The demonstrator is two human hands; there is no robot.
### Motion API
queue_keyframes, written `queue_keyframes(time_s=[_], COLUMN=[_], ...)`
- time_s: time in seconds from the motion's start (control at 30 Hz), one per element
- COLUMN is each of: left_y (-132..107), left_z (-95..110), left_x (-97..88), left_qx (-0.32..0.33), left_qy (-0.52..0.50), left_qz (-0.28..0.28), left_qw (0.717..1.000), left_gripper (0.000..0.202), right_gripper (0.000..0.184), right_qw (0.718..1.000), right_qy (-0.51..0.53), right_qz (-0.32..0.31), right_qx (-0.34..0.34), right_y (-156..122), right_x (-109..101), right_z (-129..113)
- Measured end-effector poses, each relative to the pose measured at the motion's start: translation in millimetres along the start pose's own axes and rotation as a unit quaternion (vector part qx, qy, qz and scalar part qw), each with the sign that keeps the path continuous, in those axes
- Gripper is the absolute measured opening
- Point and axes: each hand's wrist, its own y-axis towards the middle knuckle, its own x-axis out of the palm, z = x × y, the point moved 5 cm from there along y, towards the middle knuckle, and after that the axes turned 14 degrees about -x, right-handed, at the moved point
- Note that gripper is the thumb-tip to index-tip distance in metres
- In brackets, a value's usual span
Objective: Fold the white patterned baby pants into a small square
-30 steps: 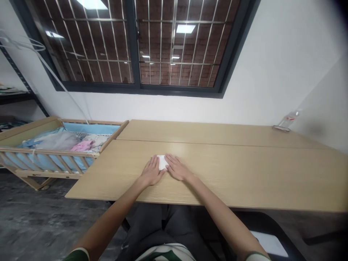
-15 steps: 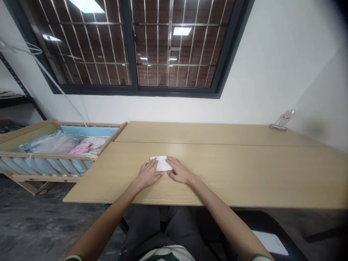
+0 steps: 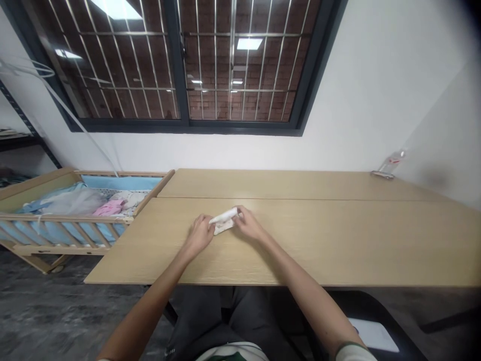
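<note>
A small folded white cloth (image 3: 224,221) is lifted a little off the light wooden table (image 3: 338,240), near its middle. My left hand (image 3: 199,234) pinches the cloth's left end with its fingers curled. My right hand (image 3: 248,225) grips the right end, fingers closed over the fold. The two hands face each other with the cloth stretched between them.
A wooden baby crib (image 3: 71,210) with blue lining and pink and white clothes stands left of the table. A clear plastic bottle (image 3: 391,164) lies at the far right corner by the wall. A barred window (image 3: 180,65) is behind the table.
Both hands lay flat on the cloth before. Now their fingers have closed on its ends and raised it off the table.
</note>
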Motion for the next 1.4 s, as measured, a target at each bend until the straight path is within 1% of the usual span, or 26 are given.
queue_keyframes(time_s=[0.1, 0.17, 0.23, 0.33, 0.43, 0.57, 0.67, 0.73, 0.8, 0.87, 0.93, 1.0, 1.07, 1.13, 1.2, 1.3, 1.4], left_y=[-5, -11, -19, -33, -44, -51, -57, -67, -81, -97, -112, -121, -124, -125, -124, -123, -121], left_z=[-2, -3, -6, -9, -7, 1, 9, 16, 27, 38, 46, 49, 48, 47, 47, 48, 48], left_x=[-0.3, 3.2, 7.7, 14.0, 18.4, 19.0, 16.1, 15.4, 19.1, 28.3, 40.5, 51.3, 57.9, 59.7, 57.9, 53.7, 52.0], left_qx=[-0.031, -0.056, -0.084, -0.126, -0.154, -0.17, -0.171, -0.154, -0.11, -0.048, -0.004, 0.014, 0.015, 0.013, 0.015, 0.025, 0.023], left_qy=[-0.067, -0.098, -0.108, -0.077, -0.008, 0.079, 0.118, 0.141, 0.158, 0.166, 0.171, 0.181, 0.19, 0.198, 0.204, 0.212, 0.217], left_qz=[-0.012, -0.022, -0.028, -0.023, -0.012, -0.001, 0.019, 0.052, 0.092, 0.12, 0.127, 0.122, 0.113, 0.108, 0.111, 0.116, 0.11], left_qw=[0.997, 0.993, 0.99, 0.989, 0.988, 0.982, 0.978, 0.976, 0.977, 0.978, 0.977, 0.976, 0.975, 0.974, 0.973, 0.97, 0.97], left_gripper=[0.023, 0.029, 0.035, 0.041, 0.034, 0.028, 0.035, 0.043, 0.053, 0.058, 0.06, 0.058, 0.057, 0.056, 0.056, 0.056, 0.054], right_gripper=[0.039, 0.043, 0.043, 0.042, 0.039, 0.032, 0.034, 0.04, 0.046, 0.052, 0.056, 0.056, 0.054, 0.053, 0.053, 0.055, 0.059], right_qw=[0.996, 0.993, 0.99, 0.984, 0.977, 0.977, 0.977, 0.98, 0.99, 0.997, 0.993, 0.98, 0.965, 0.954, 0.948, 0.945, 0.948], right_qy=[0.06, 0.086, 0.092, 0.094, 0.111, 0.121, 0.121, 0.112, 0.085, 0.056, 0.045, 0.049, 0.057, 0.064, 0.068, 0.072, 0.054], right_qz=[0.05, 0.053, 0.038, 0.019, 0.023, 0.02, 0.016, 0.018, 0.012, -0.031, -0.104, -0.18, -0.239, -0.279, -0.301, -0.314, -0.311], right_qx=[0.034, 0.067, 0.101, 0.147, 0.178, 0.176, 0.174, 0.162, 0.115, 0.037, -0.033, -0.074, -0.091, -0.087, -0.07, -0.054, -0.048], right_y=[15, 24, 28, 27, 20, 12, 12, 14, 16, 16, 11, 1, -9, -17, -20, -19, -12], right_x=[-8, -7, -1, 15, 32, 48, 52, 49, 44, 41, 43, 48, 54, 60, 65, 66, 61], right_z=[-2, 2, 9, 24, 39, 51, 52, 45, 29, 2, -29, -54, -70, -74, -69, -54, -36])
